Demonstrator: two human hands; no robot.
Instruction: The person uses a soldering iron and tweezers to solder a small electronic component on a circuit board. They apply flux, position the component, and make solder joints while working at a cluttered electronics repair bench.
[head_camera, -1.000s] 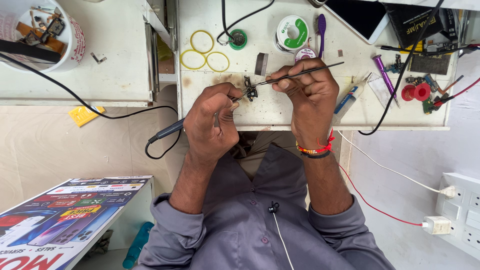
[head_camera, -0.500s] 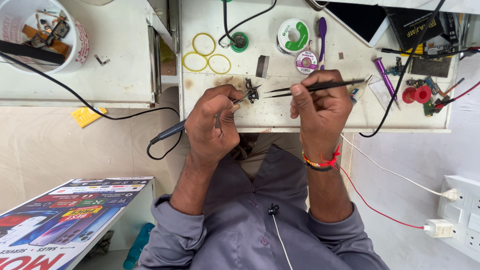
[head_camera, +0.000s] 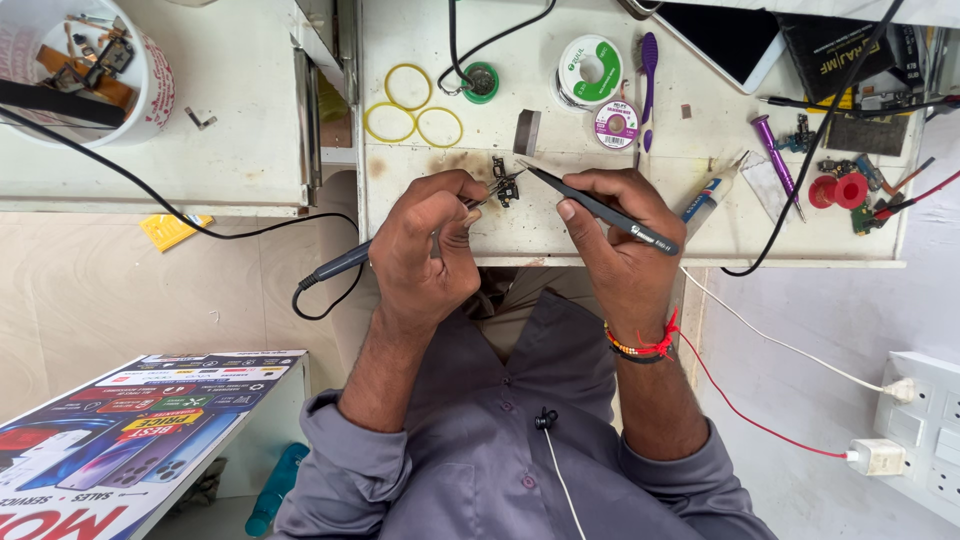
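Lower left: multicoloured printed poster (head_camera: 120, 440). Upper left: white tub (head_camera: 150, 90) of small parts. Centre: left hand (head_camera: 425, 250) grips soldering iron (head_camera: 345, 265); right hand (head_camera: 620, 245) grips black tweezers (head_camera: 600, 210).

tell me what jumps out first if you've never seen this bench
The two hands meeting at the bench's front edge: the left hand holds a corded soldering iron and the right hand holds black tweezers, both tips at a small dark part. Behind them lie three yellow rubber bands and a green-and-white solder reel.
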